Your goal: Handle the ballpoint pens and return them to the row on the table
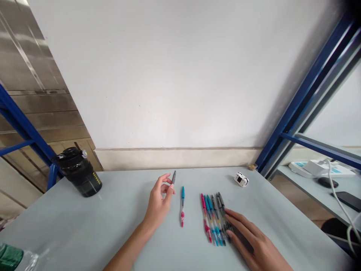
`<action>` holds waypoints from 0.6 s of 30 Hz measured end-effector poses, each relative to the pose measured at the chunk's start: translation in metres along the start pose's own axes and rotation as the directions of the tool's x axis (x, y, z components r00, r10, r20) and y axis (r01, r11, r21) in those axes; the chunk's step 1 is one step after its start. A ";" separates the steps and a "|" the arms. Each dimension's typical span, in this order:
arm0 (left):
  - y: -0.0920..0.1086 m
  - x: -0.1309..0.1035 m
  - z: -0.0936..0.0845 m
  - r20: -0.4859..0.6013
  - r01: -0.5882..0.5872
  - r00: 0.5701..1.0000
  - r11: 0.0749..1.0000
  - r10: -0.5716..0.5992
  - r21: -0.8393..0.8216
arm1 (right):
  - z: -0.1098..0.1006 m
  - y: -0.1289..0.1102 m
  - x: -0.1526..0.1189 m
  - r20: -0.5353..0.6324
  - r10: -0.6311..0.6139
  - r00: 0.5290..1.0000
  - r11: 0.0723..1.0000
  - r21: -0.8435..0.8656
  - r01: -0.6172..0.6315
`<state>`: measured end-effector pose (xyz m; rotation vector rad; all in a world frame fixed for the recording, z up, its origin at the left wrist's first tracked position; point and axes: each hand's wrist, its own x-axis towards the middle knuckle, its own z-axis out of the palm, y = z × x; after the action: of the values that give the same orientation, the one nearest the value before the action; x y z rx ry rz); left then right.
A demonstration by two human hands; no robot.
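Note:
Raised above the table, my left hand (160,199) pinches a dark grey pen cap (173,177) between thumb and fingers. Whether a barrel is joined to it is hidden by the fingers. To its right lies a single clear pen (182,207) with a blue cap and a pink lower end. Farther right, several capped pens (210,218) lie side by side in a row, pink at the left, then blue, then black-grey. My right hand (251,239) rests at the row's right side, fingers stretched out and apart, fingertips touching the outermost dark pens (221,201).
A black tumbler (80,173) stands at the back left of the grey table (118,226). A green-labelled clear bottle (14,258) lies at the near left. A small white object (241,179) sits behind the right hand. Blue metal posts (304,86) flank the table.

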<state>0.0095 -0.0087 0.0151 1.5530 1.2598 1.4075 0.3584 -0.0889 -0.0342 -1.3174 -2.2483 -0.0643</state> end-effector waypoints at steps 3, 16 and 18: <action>-0.003 0.002 0.000 0.004 0.024 1.000 0.989 -0.024 -0.147 | -0.001 -0.003 -0.001 -0.019 -0.034 0.999 0.999 0.032 0.035; 0.010 -0.003 0.006 -0.012 -0.041 0.999 0.950 0.039 -0.310 | -0.014 -0.018 0.001 -0.029 -0.049 0.998 0.990 0.132 0.052; 0.011 -0.003 0.005 -0.025 -0.055 0.998 0.944 0.050 -0.326 | -0.015 -0.018 0.002 -0.038 -0.039 0.999 0.990 0.132 0.043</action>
<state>0.0172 -0.0141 0.0233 1.3563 0.9403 1.5751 0.3489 -0.1013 -0.0165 -1.1911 -2.2093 0.0466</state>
